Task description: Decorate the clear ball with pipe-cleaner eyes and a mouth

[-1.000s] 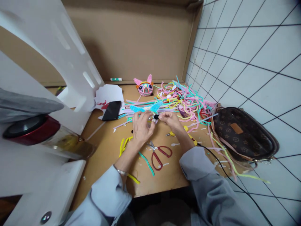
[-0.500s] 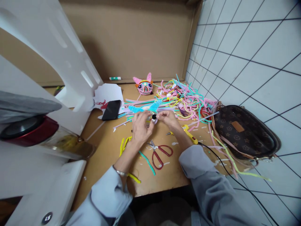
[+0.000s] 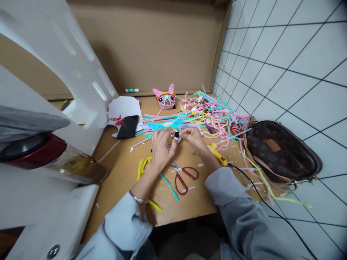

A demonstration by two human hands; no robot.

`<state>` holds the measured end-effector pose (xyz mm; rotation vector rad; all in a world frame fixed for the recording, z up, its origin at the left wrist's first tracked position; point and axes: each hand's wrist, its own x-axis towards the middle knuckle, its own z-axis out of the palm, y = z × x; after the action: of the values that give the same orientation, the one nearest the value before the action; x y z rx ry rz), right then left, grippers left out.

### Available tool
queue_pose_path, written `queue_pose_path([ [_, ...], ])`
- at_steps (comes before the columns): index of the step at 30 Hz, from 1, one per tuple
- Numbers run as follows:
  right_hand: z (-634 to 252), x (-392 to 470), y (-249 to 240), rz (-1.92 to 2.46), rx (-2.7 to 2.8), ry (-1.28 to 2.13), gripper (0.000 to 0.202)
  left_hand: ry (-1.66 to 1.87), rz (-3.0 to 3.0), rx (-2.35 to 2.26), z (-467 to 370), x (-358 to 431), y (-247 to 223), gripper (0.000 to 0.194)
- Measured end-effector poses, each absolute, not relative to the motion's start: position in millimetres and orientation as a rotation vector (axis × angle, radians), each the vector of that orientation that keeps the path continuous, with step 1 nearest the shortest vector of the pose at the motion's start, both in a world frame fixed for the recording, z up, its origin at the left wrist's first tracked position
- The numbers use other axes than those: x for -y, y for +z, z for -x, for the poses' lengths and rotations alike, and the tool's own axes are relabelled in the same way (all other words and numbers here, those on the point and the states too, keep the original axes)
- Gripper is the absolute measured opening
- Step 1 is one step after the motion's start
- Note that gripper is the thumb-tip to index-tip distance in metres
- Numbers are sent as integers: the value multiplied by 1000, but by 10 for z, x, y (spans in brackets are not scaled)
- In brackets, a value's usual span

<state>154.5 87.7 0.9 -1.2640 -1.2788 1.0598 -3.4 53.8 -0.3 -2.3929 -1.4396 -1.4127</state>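
My left hand [image 3: 162, 146] is wrapped round a small pipe-cleaner figure with blue ears [image 3: 177, 122]; most of its body is hidden by my fingers. A round black pompom-like piece [image 3: 176, 134] shows on the figure's right side. My right hand [image 3: 192, 136] is pinched at that side, its fingertips beside the black piece; whatever lies between them is too small to make out. Below the hands lie red-handled scissors [image 3: 186, 178] with parted blades. A yellow glue gun [image 3: 217, 154] rests by my right forearm.
Behind the hands stands a finished-looking pink-eared head [image 3: 166, 100]. Tangled pipe cleaners [image 3: 214, 112] heap at the back right. A phone [image 3: 128, 127] lies on white paper [image 3: 127, 104]. A brown handbag [image 3: 282, 151] sits right, a red-lidded bottle [image 3: 81, 168] left. A black cord [image 3: 260, 195] trails right.
Both hands hold nearly the same pose at the figure. The whole view has shifted very slightly; nothing on the table has visibly moved.
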Motion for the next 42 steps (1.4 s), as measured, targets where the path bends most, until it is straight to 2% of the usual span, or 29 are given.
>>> queue_pose_path([
  [7,-1539,-863,-10,1297,1309,1007,17,-1405,2392,1448,42,-526,-5,15],
  [23,-1506,-877,-11,1316,1269,1055,10,-1440,2385,1453,43,-527,5,10],
  [42,-1505,-879,9,1347,1357,1052,12,-1456,2407,1435,40,-530,14,14],
])
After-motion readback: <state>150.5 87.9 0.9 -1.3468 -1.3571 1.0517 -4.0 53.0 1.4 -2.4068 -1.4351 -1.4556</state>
